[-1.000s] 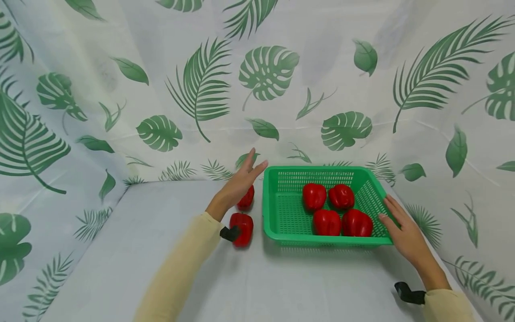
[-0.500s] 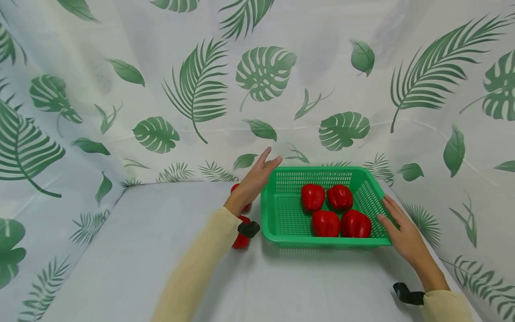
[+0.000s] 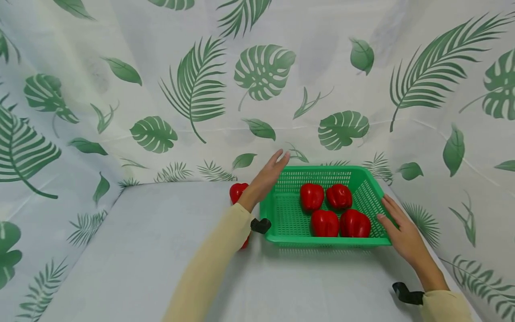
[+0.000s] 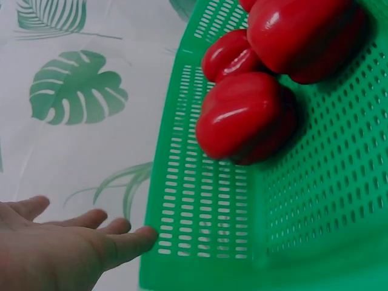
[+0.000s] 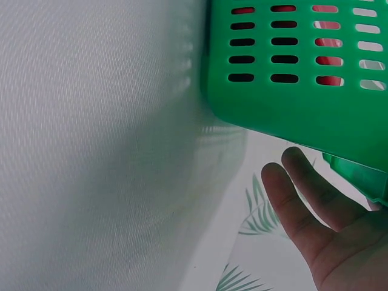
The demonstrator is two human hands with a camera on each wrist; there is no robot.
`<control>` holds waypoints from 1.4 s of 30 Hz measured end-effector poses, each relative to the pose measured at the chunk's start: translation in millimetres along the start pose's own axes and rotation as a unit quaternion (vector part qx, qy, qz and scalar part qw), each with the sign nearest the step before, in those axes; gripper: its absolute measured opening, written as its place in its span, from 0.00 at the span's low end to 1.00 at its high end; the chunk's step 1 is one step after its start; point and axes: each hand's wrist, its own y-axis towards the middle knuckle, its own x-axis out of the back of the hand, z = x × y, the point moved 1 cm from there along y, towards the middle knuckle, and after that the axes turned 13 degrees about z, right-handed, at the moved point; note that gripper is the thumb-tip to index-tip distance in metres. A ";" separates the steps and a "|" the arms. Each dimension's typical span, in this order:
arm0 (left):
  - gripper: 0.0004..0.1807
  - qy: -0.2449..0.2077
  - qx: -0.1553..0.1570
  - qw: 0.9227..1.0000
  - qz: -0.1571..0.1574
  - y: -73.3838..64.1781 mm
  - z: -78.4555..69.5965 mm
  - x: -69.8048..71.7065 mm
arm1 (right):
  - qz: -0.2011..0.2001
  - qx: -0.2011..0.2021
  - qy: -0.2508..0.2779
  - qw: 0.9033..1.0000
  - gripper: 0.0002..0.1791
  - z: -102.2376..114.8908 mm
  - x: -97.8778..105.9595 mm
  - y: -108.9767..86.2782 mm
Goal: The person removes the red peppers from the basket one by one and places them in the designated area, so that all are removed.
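A green perforated plastic basket (image 3: 330,241) holds several red bell peppers (image 3: 311,197) on the right of the table. My left hand (image 3: 265,181) is at the basket's back left corner, fingers straight; in the left wrist view, a fingertip (image 4: 147,236) reaches the rim, though contact is unclear. Along the right rim lies my right hand (image 3: 408,237), its thumb by the edge and its fingers extended. Beneath the rim, the right wrist view shows straight fingers (image 5: 303,221) outside the wall. Beside the basket, one red bell pepper (image 3: 238,192) and another (image 3: 245,243) are partly hidden by my left arm.
A white cloth with green leaf prints (image 3: 265,71) stands behind and on both sides of the white table (image 3: 137,250). The basket sits near the table's right edge. Black straps (image 3: 260,226) are worn on both wrists.
My left hand has moved right, from above the loose peppers to the basket's back left corner. The back loose pepper shows more now, the front one less. My right hand stays at the right rim.
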 end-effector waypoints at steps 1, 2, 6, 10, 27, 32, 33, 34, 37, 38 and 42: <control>0.45 0.001 0.002 1.000 0.001 2.4 1.0 -1.2 | 0.000 -0.001 0.000 1.000 0.35 0.3 -0.1 0.1; 0.45 0.004 0.005 1.000 0.000 5.0 2.3 -2.3 | 0.000 -0.001 -0.001 1.000 0.35 0.4 0.0 0.2; 0.45 0.012 0.015 1.000 0.001 16.2 6.9 -8.3 | 0.003 -0.005 -0.001 1.000 0.35 0.5 -0.1 0.0; 0.43 0.014 0.027 1.000 0.009 26.4 12.2 -15.1 | 0.007 -0.008 -0.004 1.000 0.35 -0.5 0.3 -0.2; 0.44 -0.020 0.100 0.993 0.056 54.2 40.5 -41.3 | -0.005 0.005 0.003 1.000 0.34 0.5 -0.3 0.6; 0.43 -0.006 0.124 0.990 0.062 57.9 44.0 -48.0 | -0.006 0.002 0.007 1.000 0.34 0.5 -1.2 1.1; 0.42 0.003 0.129 0.990 0.062 58.4 44.9 -49.3 | -0.006 0.001 0.008 1.000 0.34 0.1 -1.4 1.0; 0.41 0.012 0.133 0.989 0.064 58.8 45.8 -50.4 | -0.006 0.001 0.007 1.000 0.34 -0.4 -1.5 0.8; 0.40 0.038 0.145 0.987 0.063 60.1 48.0 -54.0 | -0.006 0.001 0.004 1.000 0.34 -1.3 -1.3 0.4; 0.40 0.046 0.148 0.986 0.061 60.7 48.6 -54.9 | -0.007 0.001 0.003 1.000 0.35 -1.5 -1.2 0.4; 0.38 0.060 0.160 0.984 0.045 61.8 51.5 -57.9 | -0.006 -0.003 0.001 1.000 0.35 -1.2 -1.2 0.6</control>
